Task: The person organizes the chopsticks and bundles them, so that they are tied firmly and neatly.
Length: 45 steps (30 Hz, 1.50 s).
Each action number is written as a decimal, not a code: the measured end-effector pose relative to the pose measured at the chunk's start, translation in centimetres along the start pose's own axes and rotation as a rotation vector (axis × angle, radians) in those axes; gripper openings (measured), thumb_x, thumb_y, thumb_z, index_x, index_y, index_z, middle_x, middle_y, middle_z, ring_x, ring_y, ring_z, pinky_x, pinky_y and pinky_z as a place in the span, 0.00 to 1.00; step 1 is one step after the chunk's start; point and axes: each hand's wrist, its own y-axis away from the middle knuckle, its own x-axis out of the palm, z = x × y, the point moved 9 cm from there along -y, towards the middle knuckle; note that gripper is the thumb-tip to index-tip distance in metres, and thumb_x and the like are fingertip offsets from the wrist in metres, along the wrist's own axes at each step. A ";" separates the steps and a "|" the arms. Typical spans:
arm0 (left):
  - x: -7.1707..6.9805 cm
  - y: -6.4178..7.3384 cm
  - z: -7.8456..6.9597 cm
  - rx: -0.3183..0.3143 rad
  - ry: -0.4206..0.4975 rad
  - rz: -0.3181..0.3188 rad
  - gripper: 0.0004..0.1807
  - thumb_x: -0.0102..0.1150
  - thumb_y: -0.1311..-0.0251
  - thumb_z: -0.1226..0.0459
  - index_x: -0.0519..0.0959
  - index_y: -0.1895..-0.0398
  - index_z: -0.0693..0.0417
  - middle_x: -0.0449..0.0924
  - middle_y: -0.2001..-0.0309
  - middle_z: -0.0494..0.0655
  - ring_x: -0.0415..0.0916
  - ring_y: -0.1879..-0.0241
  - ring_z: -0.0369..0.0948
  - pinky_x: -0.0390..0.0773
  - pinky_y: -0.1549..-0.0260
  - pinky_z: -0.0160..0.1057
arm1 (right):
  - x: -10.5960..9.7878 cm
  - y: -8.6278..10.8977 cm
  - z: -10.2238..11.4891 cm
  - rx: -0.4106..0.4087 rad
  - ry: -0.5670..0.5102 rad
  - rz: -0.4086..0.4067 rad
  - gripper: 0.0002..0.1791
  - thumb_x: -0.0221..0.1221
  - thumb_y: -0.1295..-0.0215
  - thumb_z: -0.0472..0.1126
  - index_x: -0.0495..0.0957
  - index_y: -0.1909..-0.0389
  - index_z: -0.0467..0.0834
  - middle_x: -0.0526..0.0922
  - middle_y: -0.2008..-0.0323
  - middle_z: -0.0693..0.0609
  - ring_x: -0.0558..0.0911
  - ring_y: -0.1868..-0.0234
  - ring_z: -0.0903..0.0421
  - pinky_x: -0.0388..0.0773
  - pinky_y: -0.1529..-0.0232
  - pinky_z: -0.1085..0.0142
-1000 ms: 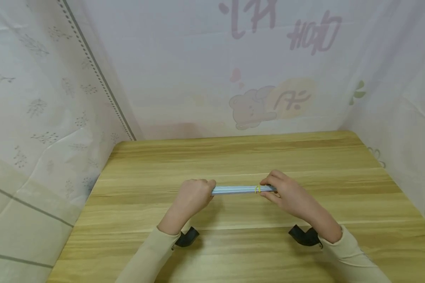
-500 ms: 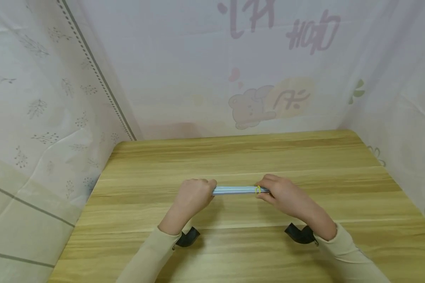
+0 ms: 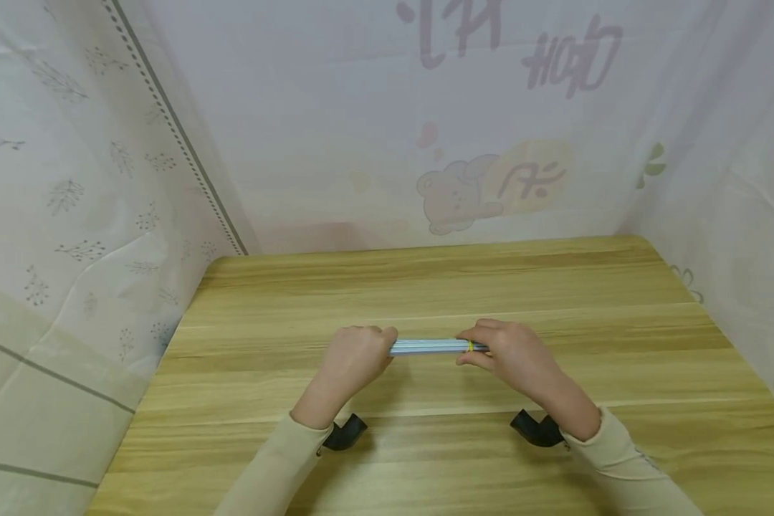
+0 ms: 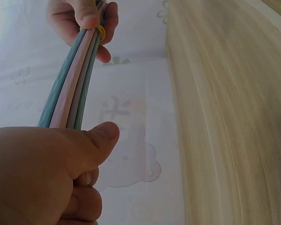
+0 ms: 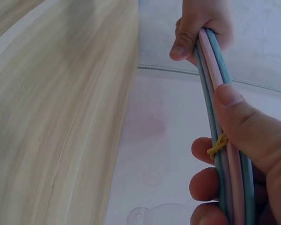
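A bundle of slim pastel pencils [image 3: 426, 347], teal, pink and mauve, is held level above the table. A twisted yellow rubber band [image 5: 218, 145] goes round it near its right end. My left hand [image 3: 357, 355] grips the left end in a fist, hiding that end. With thumb and fingers, my right hand [image 3: 519, 355] pinches the bundle around the band. In the right wrist view the right thumb lies along the pencils [image 5: 232, 164], just past the band, with fingers curled at the other side. The pencils' right tips are hidden by the right hand in the head view.
A wood-grain table [image 3: 426, 287] lies beneath both hands. Black curved pieces [image 3: 345, 433] are worn at both wrists, under the beige sleeves [image 3: 274, 459]. Printed white cloth [image 3: 335, 143] hangs behind the table and along both sides.
My right hand has slid left along the bundle, its fingertips passing from beside the rubber band to just beyond it. The left hand stays nearly still and keeps its grip.
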 end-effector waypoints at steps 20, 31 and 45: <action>0.2 -0.3 0.4 -0.014 0.035 -0.022 0.16 0.72 0.52 0.60 0.70 0.82 0.50 0.67 0.88 0.38 0.52 0.87 0.31 0.59 0.91 0.30 | -0.4 0.5 -1.5 0.109 -0.032 0.173 0.14 0.65 0.42 0.45 0.83 0.61 0.40 0.81 0.67 0.54 0.76 0.69 0.63 0.76 0.68 0.68; 0.3 0.1 0.2 0.004 0.005 -0.038 0.16 0.70 0.51 0.61 0.69 0.83 0.49 0.62 0.89 0.37 0.49 0.87 0.31 0.55 0.91 0.28 | 1.0 0.5 -0.7 0.058 -0.132 0.273 0.09 0.59 0.36 0.39 0.80 0.59 0.39 0.78 0.66 0.54 0.73 0.71 0.66 0.73 0.70 0.71; 0.2 0.2 0.0 0.000 0.020 -0.035 0.17 0.70 0.52 0.62 0.68 0.84 0.50 0.61 0.89 0.37 0.49 0.86 0.32 0.56 0.91 0.29 | 1.5 0.6 -0.9 0.137 -0.158 0.244 0.16 0.61 0.38 0.43 0.81 0.52 0.40 0.81 0.66 0.53 0.69 0.76 0.69 0.69 0.75 0.74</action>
